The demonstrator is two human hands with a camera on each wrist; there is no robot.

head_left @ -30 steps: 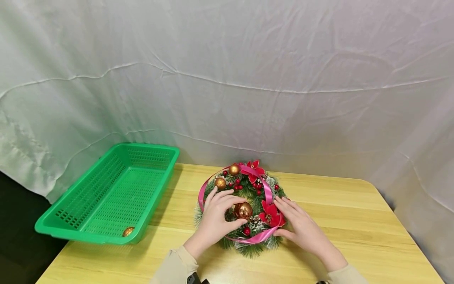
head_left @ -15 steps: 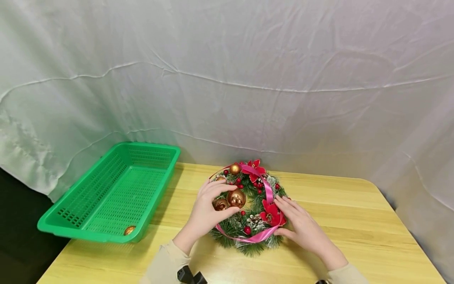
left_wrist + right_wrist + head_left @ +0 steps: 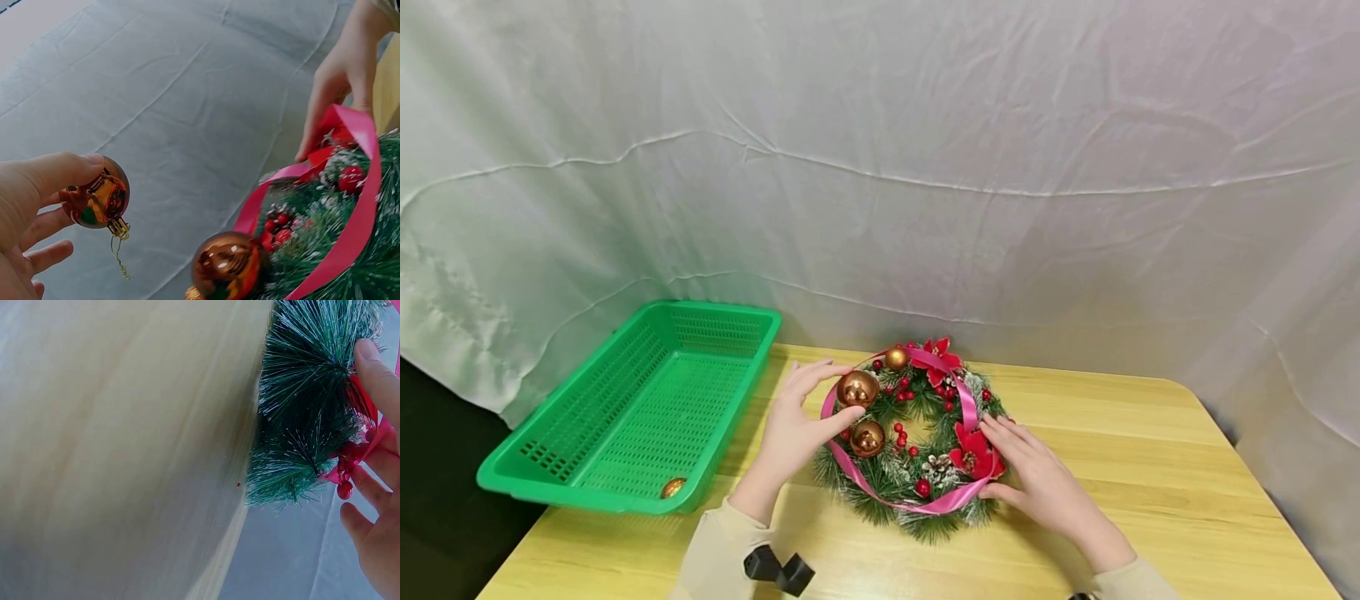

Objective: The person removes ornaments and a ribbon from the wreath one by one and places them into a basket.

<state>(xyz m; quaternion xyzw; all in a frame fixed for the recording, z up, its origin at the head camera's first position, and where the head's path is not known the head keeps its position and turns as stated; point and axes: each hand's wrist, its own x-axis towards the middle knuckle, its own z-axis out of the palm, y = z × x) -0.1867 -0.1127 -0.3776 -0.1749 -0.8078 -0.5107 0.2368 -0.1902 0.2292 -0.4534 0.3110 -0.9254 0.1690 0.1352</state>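
A green pine wreath with pink ribbon, red flowers, berries and gold baubles lies on the wooden table. My left hand pinches a copper bauble between thumb and fingers, lifted off the wreath's left edge; the left wrist view shows this bauble with its hook dangling. Another copper bauble stays on the wreath. My right hand rests with straight fingers on the wreath's right side by a red flower; its fingertips touch the needles.
A green plastic basket stands at the table's left, with one gold bauble in its near corner. A white cloth backdrop hangs behind the table. A small gold bauble sits at the wreath's far edge.
My left hand has pulled the copper bauble off the wreath and carried it up and to the left, towards the basket. The right hand has stayed on the wreath.
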